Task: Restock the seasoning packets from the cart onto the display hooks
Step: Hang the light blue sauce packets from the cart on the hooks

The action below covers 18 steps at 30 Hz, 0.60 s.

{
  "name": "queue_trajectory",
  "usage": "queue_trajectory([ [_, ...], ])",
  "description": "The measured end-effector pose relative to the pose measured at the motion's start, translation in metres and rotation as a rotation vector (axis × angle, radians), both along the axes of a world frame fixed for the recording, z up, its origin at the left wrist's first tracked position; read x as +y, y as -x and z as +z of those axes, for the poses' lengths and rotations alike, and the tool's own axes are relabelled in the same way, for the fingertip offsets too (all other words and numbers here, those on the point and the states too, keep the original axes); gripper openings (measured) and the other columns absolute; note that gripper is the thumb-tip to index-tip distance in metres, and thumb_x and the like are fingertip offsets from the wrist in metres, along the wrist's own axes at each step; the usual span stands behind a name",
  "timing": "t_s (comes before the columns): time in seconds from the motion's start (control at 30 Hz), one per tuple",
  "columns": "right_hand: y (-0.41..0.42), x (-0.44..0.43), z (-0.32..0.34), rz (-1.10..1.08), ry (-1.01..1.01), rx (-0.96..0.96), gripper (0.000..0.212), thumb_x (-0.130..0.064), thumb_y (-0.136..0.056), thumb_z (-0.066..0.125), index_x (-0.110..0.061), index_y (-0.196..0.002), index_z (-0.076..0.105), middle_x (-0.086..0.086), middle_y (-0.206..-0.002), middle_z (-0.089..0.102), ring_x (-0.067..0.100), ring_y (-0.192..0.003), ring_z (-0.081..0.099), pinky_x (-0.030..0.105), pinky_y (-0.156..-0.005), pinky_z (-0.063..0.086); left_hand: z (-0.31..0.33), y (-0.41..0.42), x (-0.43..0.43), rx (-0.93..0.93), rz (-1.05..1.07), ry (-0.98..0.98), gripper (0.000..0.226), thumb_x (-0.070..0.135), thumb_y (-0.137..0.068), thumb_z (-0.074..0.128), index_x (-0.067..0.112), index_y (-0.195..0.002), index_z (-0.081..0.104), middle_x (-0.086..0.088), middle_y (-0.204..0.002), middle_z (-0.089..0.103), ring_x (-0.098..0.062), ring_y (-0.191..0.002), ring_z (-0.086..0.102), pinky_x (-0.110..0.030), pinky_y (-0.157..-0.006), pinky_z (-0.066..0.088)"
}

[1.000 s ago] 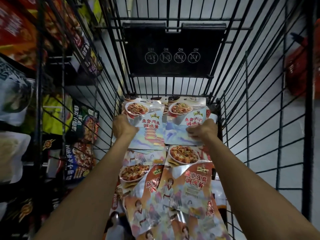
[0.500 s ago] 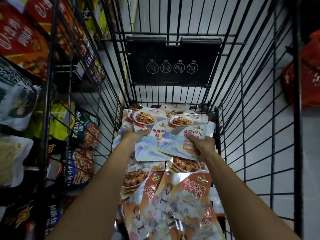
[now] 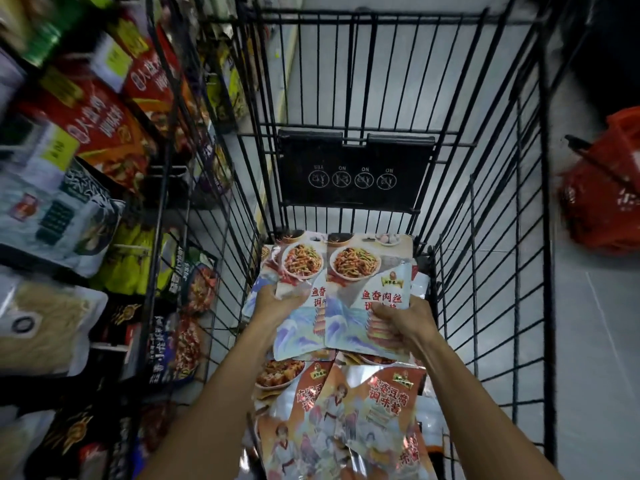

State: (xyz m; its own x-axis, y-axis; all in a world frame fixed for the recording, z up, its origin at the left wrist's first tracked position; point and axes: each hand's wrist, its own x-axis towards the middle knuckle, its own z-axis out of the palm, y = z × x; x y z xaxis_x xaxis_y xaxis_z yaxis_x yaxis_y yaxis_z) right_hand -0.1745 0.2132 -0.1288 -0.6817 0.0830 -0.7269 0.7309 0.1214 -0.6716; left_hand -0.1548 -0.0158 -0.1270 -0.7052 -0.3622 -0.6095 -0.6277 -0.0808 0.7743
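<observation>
1. Gripping a blue seasoning packet [image 3: 299, 327] by its left edge with the left hand [image 3: 277, 303], thumb laid on the printed face.
2. Gripping a second blue packet [image 3: 363, 271] near its lower right corner with the right hand [image 3: 403, 323], fingers curled over the front.
3. Both held face up, side by side between the hands, inner edges touching, inside the wire cart [image 3: 485, 258].
4. Just below the hands and nearer the body, orange seasoning packets [image 3: 349, 420] lying overlapped in the cart, their top edges tucked under the two blue ones.
5. Beyond the hands, on the cart's far wall, a black flap [image 3: 353, 171] with four round icons.
6. Left of the left hand, outside the cart wires, display packets [image 3: 93, 116] hanging in rows — blurred, hooks not clear.
7. Well to the right of the right hand, outside the cart, a red basket [image 3: 602, 209] on the floor [image 3: 588, 341].
</observation>
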Motion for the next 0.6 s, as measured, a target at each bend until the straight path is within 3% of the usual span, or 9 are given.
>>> queue_trajectory([
  [0.1,-0.007,0.000,0.024,0.025,0.025,0.078,0.014,-0.012,-0.075,0.078,-0.013,-0.080,0.065,0.003,-0.064,0.072,0.022,-0.055,0.070,0.031,-0.046,0.054,0.036,-0.012,-0.008,0.079,0.020,0.063,0.008,0.008,-0.078,0.075,0.007,-0.082,0.068,0.013,-0.058,0.067,-0.008,-0.060,0.063,-0.015,-0.051,0.048],
  [0.17,-0.012,-0.002,0.046,0.037,0.051,0.108,0.016,-0.019,-0.074,0.079,-0.014,-0.081,0.065,0.006,-0.070,0.073,0.025,-0.061,0.071,0.037,-0.053,0.057,0.064,-0.022,-0.017,0.114,0.034,0.043,0.008,0.006,-0.079,0.074,0.006,-0.085,0.068,0.013,-0.058,0.069,-0.001,-0.056,0.065,-0.014,-0.047,0.048],
  [0.2,-0.014,-0.004,0.059,0.048,0.074,0.127,0.019,-0.023,-0.074,0.079,-0.013,-0.082,0.066,0.008,-0.075,0.074,0.028,-0.066,0.071,0.042,-0.059,0.059,0.080,-0.028,-0.021,0.125,0.040,0.040,0.012,0.008,-0.078,0.074,0.007,-0.089,0.068,0.010,-0.066,0.072,-0.002,-0.062,0.068,-0.016,-0.050,0.052],
  [0.27,-0.019,-0.010,0.090,0.075,0.141,0.162,0.023,-0.027,-0.073,0.079,-0.012,-0.085,0.067,0.010,-0.080,0.074,0.031,-0.074,0.072,0.049,-0.068,0.059,0.115,-0.040,-0.030,0.130,0.079,0.032,0.021,0.014,-0.077,0.076,0.009,-0.096,0.068,-0.002,-0.087,0.074,-0.017,-0.083,0.071,-0.035,-0.070,0.059],
  [0.33,-0.026,-0.018,0.125,0.120,0.209,0.197,0.033,-0.032,-0.065,0.080,-0.011,-0.088,0.068,0.008,-0.078,0.074,0.030,-0.074,0.072,0.048,-0.066,0.059,0.152,-0.057,-0.038,0.178,0.131,0.036,0.017,0.013,-0.077,0.076,0.009,-0.092,0.069,-0.011,-0.094,0.073,-0.031,-0.092,0.068,-0.050,-0.084,0.054],
  [0.4,-0.031,-0.028,0.162,0.187,0.254,0.247,0.044,-0.037,-0.059,0.079,-0.009,-0.092,0.067,0.007,-0.078,0.074,0.027,-0.072,0.072,0.042,-0.066,0.059,0.190,-0.077,-0.047,0.259,0.169,0.043,0.012,0.008,-0.078,0.074,0.011,-0.090,0.070,-0.012,-0.093,0.073,-0.031,-0.091,0.069,-0.048,-0.084,0.055],
  [0.5,-0.043,-0.049,0.214,0.292,0.299,0.322,0.041,-0.037,-0.062,0.079,-0.009,-0.090,0.067,0.007,-0.079,0.074,0.027,-0.073,0.071,0.040,-0.067,0.059,0.248,-0.115,-0.058,0.358,0.243,0.100,0.017,0.005,-0.080,0.071,0.007,-0.096,0.068,-0.012,-0.094,0.073,-0.026,-0.084,0.070,-0.041,-0.076,0.058],
  [0.6,-0.064,-0.072,0.263,0.379,0.346,0.387,0.039,-0.035,-0.063,0.081,-0.007,-0.086,0.068,0.009,-0.079,0.074,0.028,-0.070,0.071,0.043,-0.065,0.060,0.304,-0.166,-0.068,0.444,0.346,0.193,0.008,0.005,-0.080,0.071,0.013,-0.081,0.069,-0.004,-0.080,0.073,-0.021,-0.074,0.070,-0.029,-0.065,0.057],
])
